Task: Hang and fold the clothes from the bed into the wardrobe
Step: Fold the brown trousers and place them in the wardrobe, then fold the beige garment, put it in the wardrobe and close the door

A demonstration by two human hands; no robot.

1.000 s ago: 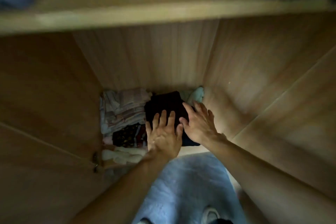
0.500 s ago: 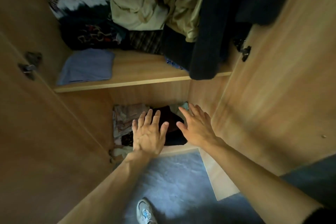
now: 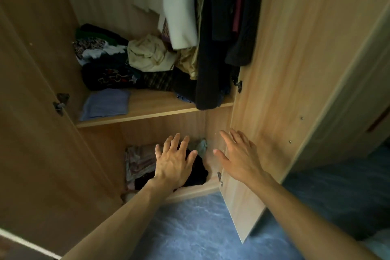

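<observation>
Black garment [image 3: 200, 170] — folded, bottom compartment [image 3: 147, 133]

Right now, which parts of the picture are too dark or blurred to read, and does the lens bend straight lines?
Head view: the bottom compartment is in shadow, so the black garment behind the left hand shows no detail; the right hand is slightly motion-blurred; the wide lens slants the right door.
</observation>
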